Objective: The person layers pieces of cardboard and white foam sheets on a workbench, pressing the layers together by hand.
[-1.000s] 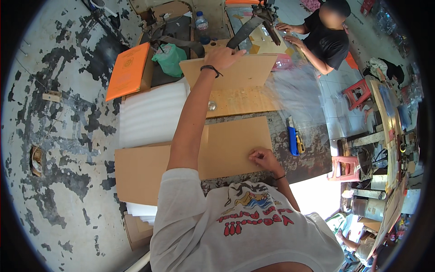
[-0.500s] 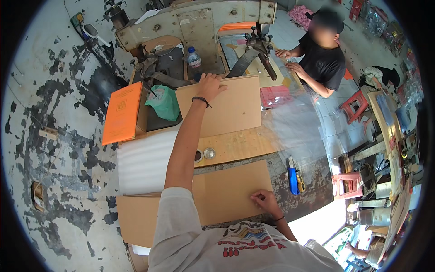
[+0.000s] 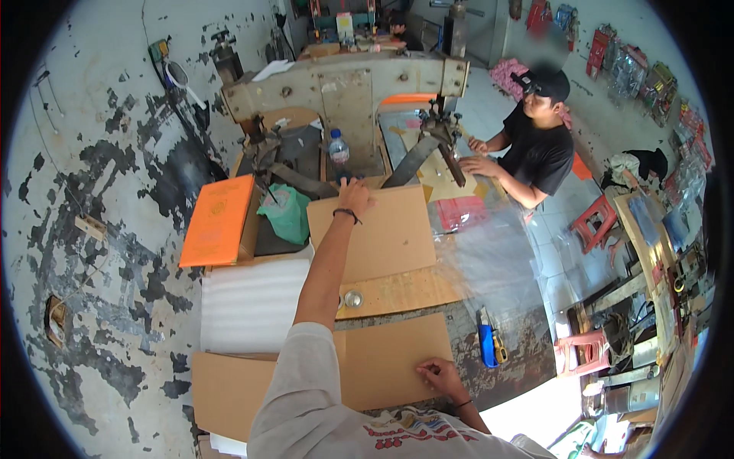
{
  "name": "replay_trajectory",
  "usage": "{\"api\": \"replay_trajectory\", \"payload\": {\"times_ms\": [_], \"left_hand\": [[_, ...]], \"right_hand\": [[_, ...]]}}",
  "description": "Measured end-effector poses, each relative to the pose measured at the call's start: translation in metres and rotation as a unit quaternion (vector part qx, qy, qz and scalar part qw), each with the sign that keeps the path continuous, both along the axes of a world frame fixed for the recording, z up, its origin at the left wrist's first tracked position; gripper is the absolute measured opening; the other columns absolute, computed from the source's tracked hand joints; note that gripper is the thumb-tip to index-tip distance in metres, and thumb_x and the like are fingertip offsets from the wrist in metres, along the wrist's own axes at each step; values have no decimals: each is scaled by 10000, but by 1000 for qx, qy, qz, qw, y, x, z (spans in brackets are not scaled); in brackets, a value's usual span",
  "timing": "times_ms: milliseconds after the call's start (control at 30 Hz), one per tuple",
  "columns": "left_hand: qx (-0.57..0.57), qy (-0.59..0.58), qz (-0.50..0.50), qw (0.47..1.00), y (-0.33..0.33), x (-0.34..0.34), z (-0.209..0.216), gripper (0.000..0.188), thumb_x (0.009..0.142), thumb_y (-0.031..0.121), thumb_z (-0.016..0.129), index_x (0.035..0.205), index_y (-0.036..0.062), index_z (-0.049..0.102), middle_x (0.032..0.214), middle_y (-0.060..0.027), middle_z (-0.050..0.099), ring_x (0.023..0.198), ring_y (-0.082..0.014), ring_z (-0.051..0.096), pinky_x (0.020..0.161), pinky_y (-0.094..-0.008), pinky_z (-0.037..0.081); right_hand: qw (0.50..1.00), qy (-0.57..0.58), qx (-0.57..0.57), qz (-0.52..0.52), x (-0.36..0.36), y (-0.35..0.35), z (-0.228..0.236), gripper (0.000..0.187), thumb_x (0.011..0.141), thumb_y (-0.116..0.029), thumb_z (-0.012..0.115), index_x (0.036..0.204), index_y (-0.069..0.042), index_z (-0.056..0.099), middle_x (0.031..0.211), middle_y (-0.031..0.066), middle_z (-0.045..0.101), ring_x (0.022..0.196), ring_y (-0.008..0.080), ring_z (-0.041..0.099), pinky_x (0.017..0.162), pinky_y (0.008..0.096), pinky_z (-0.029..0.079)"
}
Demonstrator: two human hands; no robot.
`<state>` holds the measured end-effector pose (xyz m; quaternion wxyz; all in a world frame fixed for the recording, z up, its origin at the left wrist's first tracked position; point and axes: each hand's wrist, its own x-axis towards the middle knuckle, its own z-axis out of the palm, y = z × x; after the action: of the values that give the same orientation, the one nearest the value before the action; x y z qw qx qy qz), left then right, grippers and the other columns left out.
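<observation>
At the far edge of a brown cardboard sheet (image 3: 386, 233), my left hand (image 3: 355, 197) has its fingers bent over the rim, gripping it. That sheet lies partly over a yellowish wooden board (image 3: 428, 284). Nearer to me is a second brown cardboard piece (image 3: 390, 356), with a fold line running across it. Over its right part rests my right hand (image 3: 441, 378), fingers curled in a pinch; whatever they may hold is too small to make out. Another flat brown cardboard piece (image 3: 229, 390) lies at the near left, partly behind my left sleeve.
A blue-handled cutter (image 3: 487, 344) lies right of the near cardboard. A small round metal tin (image 3: 352, 299) sits on the board. Beyond stand a water bottle (image 3: 338, 157), a green plastic bag (image 3: 284, 214), an orange-covered stack (image 3: 218, 222) and a heavy metal press (image 3: 344, 96). A co-worker (image 3: 539, 141) works at the right.
My view has tilted up, so everything sits lower in the picture. My left hand keeps to the sheet's far edge; my right hand stays curled over the near cardboard.
</observation>
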<state>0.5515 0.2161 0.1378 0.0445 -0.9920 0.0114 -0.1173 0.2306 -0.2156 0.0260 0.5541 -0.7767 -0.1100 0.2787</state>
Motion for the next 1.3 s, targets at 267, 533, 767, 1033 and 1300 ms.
{"api": "replay_trajectory", "payload": {"times_ms": [267,533,767,1033,1300], "left_hand": [[-381,-185,-6,906,-27,-99,23,334,865,248,733,1142,65,697,1128,-97,683,1130,-260,604,954,-484,442],[-684,3,-108,721,-208,-351,-13,277,918,93,694,1185,22,680,1006,-52,675,922,-144,621,821,-298,502],[-771,-175,-1,612,-210,-408,57,288,870,-44,723,1156,-48,688,1104,-126,689,1025,-190,671,911,-299,536],[-665,-324,-68,670,-210,-421,86,230,879,-85,699,1101,-26,715,986,-126,733,878,-188,700,808,-281,570],[-648,-365,119,658,-219,-454,17,122,999,80,633,928,-18,651,807,-72,678,715,-118,631,632,-257,510]], "right_hand": [[998,-36,-27,42,-5,-1,-2,196,948,-234,720,1017,-51,739,680,43,701,550,96,640,512,264,496],[990,26,138,-16,-5,24,54,279,1037,-237,594,1103,9,707,789,-11,637,693,87,568,627,249,471],[865,248,427,88,-19,82,153,598,1092,-502,318,1419,-51,537,705,-22,441,652,103,439,581,277,424],[691,342,593,232,-36,89,173,887,985,-747,118,1551,-114,376,676,-17,367,617,125,350,553,256,365],[792,344,421,280,-54,83,148,923,984,-753,118,1588,-73,272,739,-5,464,654,123,402,619,290,387]]}}
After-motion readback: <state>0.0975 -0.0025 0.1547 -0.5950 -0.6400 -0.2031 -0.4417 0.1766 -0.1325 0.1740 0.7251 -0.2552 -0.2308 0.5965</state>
